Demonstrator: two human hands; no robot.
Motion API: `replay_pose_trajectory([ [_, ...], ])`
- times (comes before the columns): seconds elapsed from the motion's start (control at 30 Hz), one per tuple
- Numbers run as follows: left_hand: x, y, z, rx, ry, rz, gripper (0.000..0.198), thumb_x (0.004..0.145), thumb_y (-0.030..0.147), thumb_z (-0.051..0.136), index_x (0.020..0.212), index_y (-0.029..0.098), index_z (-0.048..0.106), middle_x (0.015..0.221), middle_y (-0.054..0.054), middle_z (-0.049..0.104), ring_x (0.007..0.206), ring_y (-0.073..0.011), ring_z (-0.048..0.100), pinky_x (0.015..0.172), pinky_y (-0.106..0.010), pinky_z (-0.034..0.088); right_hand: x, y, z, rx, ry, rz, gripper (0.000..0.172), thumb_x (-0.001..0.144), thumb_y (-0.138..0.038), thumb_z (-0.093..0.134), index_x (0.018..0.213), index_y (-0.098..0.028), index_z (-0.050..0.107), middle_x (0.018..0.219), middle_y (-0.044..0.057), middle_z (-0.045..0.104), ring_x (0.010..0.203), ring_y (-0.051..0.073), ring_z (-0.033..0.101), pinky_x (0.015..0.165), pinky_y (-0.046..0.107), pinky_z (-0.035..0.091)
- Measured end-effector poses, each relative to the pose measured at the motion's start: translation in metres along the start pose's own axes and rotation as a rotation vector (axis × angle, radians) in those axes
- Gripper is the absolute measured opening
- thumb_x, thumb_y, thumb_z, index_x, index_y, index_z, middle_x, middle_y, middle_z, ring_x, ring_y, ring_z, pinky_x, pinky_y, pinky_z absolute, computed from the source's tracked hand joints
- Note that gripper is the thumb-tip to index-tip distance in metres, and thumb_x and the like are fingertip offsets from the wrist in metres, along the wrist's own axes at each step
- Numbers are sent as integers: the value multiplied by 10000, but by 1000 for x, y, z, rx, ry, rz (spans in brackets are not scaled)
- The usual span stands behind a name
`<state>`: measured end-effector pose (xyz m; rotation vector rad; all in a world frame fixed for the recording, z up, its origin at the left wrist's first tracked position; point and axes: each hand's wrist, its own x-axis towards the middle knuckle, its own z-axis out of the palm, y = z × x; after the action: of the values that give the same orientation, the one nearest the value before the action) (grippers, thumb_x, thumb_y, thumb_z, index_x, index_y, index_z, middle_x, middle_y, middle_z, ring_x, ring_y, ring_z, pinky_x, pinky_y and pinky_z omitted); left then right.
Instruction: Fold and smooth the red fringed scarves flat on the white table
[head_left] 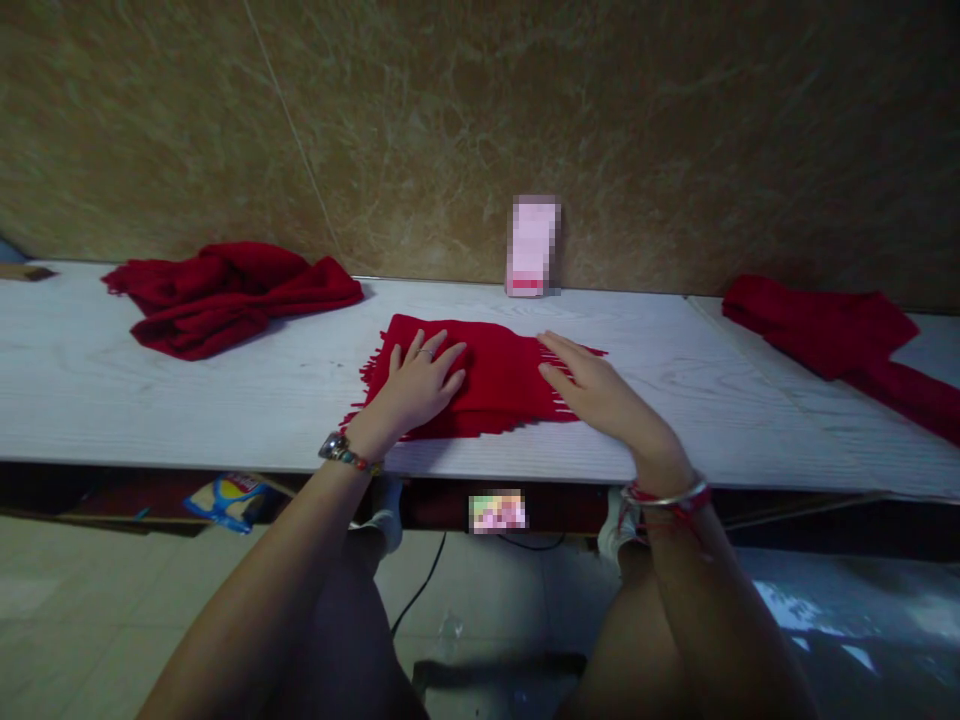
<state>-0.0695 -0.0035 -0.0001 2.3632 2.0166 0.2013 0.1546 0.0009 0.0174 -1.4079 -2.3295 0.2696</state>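
A red fringed scarf [499, 370] lies folded flat on the white wood-grain table, its tassels showing at the left and right ends. My left hand [424, 380] rests palm down on its left part, fingers spread, a ring on one finger. Over the fringe at the right end is my right hand [596, 385], fingers stretched out and pointing left. It appears to touch the tassels, with nothing gripped. Part of the fringe is hidden under each hand.
Another red cloth [232, 300] lies crumpled at the left, and a third red cloth [825, 335] at the right. A pink, blurred object [533, 245] leans on the marbled wall. Below the table edge are a blue-and-yellow packet [229, 500] and a black cable [424, 585].
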Motion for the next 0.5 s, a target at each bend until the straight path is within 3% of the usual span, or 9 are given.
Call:
replay_pose_trajectory([
  [0.1,3,0,2,7,-61,-2,481,952,368,284,1410,252,372,1513,-72,298,1397,-324,201,1089,-579,198,10,-6,30,-107,-135,95,522,916,-247,324,1409,-80,376,1482,146,347,1374,275,285,1112,496,254],
  [0.2,2,-1,1,1,-23,21,478,952,390,285,1393,248,403,1497,-76,331,1386,-332,231,1084,-579,205,9,-1,45,-204,-260,92,526,921,-245,289,1419,-88,357,1501,136,305,1386,280,247,1112,517,231],
  [0.37,2,-9,-5,-130,195,-39,503,947,433,262,1342,199,468,1463,-119,381,1358,-326,301,1076,-580,229,1,18,43,-252,-235,49,543,911,-256,260,1429,-115,342,1506,129,297,1385,253,257,1110,498,245],
  [0.5,7,-25,-4,-388,247,-99,595,947,449,208,1376,83,395,1434,-171,408,1350,-256,334,1118,-443,240,-7,36,38,-260,-218,52,548,907,-269,259,1433,-133,337,1506,120,303,1380,253,271,1108,500,245],
])
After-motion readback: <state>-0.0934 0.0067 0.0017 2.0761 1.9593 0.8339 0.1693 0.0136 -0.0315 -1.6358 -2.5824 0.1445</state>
